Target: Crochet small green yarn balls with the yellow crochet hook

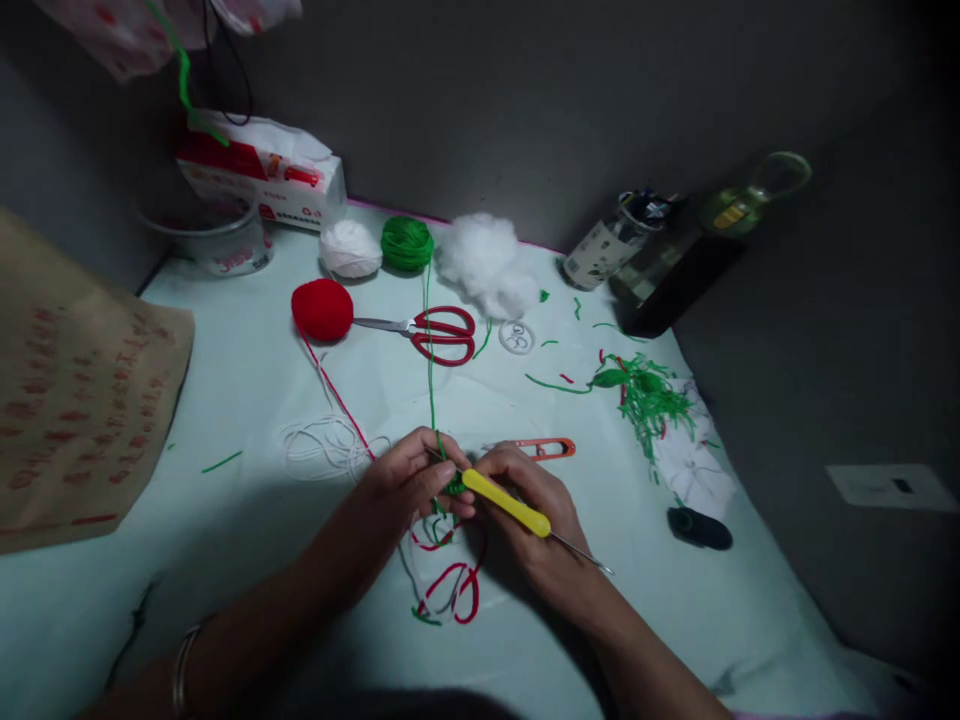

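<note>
Over the desk, the left hand has its grip pinched on a small green piece; the right hand has its own closed on a yellow hook. I'd judge the piece part-worked, its strand running to the green ball. A printed cup holds pens; the tub is too dim to see into.

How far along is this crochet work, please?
Some stitches look done on the small green piece. The left hand pinches it; the right hand holds the yellow-handled crochet hook. Finishing seems left: its strand runs uncut to the green yarn ball, and the white stuffing lies loose.
</note>
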A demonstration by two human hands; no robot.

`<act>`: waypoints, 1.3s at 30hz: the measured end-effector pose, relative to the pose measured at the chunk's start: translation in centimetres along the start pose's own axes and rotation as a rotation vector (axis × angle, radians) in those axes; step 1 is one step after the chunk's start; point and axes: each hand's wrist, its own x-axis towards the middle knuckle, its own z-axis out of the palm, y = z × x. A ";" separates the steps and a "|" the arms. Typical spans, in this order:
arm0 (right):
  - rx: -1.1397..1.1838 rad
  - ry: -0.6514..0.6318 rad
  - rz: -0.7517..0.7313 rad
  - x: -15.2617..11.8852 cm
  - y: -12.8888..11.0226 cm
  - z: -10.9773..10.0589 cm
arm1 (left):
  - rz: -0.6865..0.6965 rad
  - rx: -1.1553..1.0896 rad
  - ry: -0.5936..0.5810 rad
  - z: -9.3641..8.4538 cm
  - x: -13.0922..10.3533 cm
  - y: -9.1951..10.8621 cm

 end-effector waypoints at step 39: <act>0.517 -0.215 0.268 -1.1 -1.0 -0.1 | -0.105 0.107 -0.267 -1.3 0.1 -2.7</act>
